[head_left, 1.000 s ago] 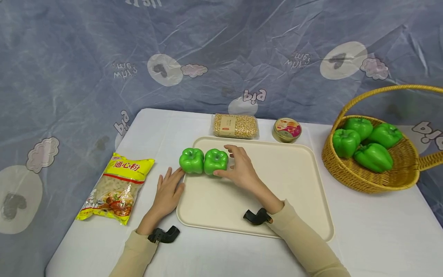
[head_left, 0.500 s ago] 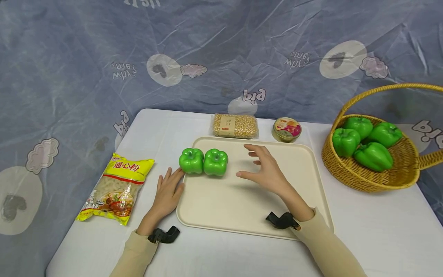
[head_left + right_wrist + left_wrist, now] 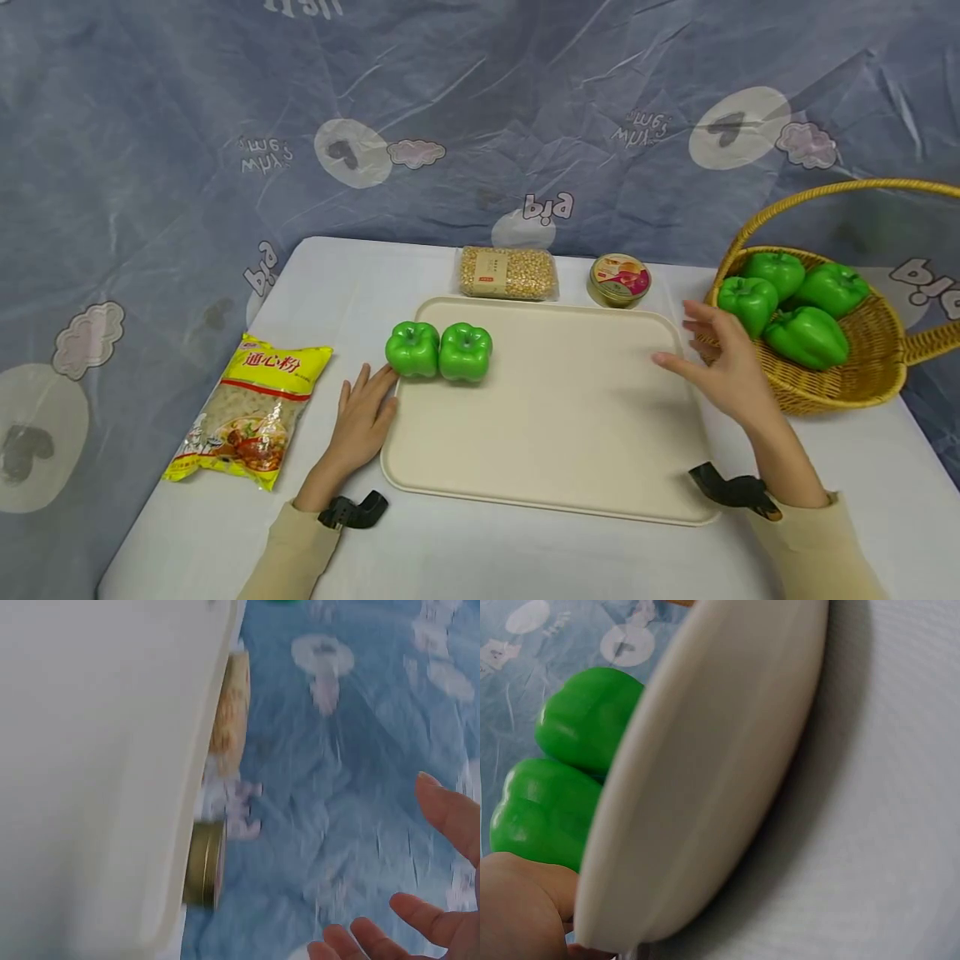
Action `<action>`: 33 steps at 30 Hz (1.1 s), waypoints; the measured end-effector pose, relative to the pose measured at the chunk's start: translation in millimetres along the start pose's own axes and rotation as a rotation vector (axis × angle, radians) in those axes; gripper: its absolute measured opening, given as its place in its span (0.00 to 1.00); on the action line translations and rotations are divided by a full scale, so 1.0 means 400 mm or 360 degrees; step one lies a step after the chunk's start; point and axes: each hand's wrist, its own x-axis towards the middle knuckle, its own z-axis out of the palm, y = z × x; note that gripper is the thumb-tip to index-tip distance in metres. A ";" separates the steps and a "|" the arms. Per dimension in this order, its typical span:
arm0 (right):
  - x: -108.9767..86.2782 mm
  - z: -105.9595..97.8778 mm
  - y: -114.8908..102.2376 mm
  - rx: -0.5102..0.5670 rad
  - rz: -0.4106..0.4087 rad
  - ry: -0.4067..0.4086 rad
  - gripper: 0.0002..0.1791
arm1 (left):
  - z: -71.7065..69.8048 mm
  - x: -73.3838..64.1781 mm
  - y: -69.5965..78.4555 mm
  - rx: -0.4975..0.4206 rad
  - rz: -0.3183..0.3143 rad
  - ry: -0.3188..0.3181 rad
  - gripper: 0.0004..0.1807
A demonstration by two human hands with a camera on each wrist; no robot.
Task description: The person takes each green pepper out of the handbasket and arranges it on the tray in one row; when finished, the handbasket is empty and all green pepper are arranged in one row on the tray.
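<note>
Side by side on the left end of the cream tray (image 3: 555, 425) stand two green bell peppers, a left one (image 3: 412, 349) and a right one (image 3: 465, 352). My left hand (image 3: 363, 421) lies with fingers extended at the tray's left rim, fingertips by the left pepper; whether they touch it I cannot tell. In the left wrist view the tray's side (image 3: 697, 780) hides part of both peppers. My right hand (image 3: 727, 367) holds nothing and hovers with spread fingers between the tray's right rim and the wicker basket (image 3: 817, 406), which contains several green bell peppers (image 3: 810, 337).
A yellow macaroni bag (image 3: 251, 408) lies left of the tray. Behind the tray are a clear pack of corn kernels (image 3: 517, 273) and a round tin (image 3: 619, 280). The basket's tall handle (image 3: 817, 196) arches over it. A patterned grey-blue cloth (image 3: 480, 100) hangs behind the table.
My right hand has left the right pepper on the tray and moved rightward across to the basket's near left side. The left hand and both tray peppers stay in place.
</note>
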 end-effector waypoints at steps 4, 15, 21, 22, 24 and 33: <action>0.000 -0.083 0.061 -0.0084 0.0138 0.0183 0.43 | -0.001 -0.002 -0.003 0.0001 0.0000 0.0008 0.26; 0.030 -0.225 0.188 -0.0147 0.0713 0.0695 0.42 | 0.000 -0.006 -0.005 0.0002 -0.0005 0.0017 0.26; 0.040 -0.250 0.239 -0.0087 0.0857 0.0716 0.43 | 0.001 -0.008 -0.005 -0.0002 -0.0007 0.0013 0.26; 0.042 -0.253 0.246 -0.0082 0.0877 0.0710 0.43 | 0.001 -0.008 -0.005 0.0000 -0.0008 0.0012 0.26; 0.046 -0.260 0.261 -0.0073 0.0907 0.0701 0.44 | 0.002 -0.007 -0.005 -0.0001 -0.0006 0.0011 0.26; 0.064 -0.266 0.321 -0.0054 0.0968 0.0666 0.46 | 0.000 0.000 -0.002 -0.0011 0.0006 0.0006 0.26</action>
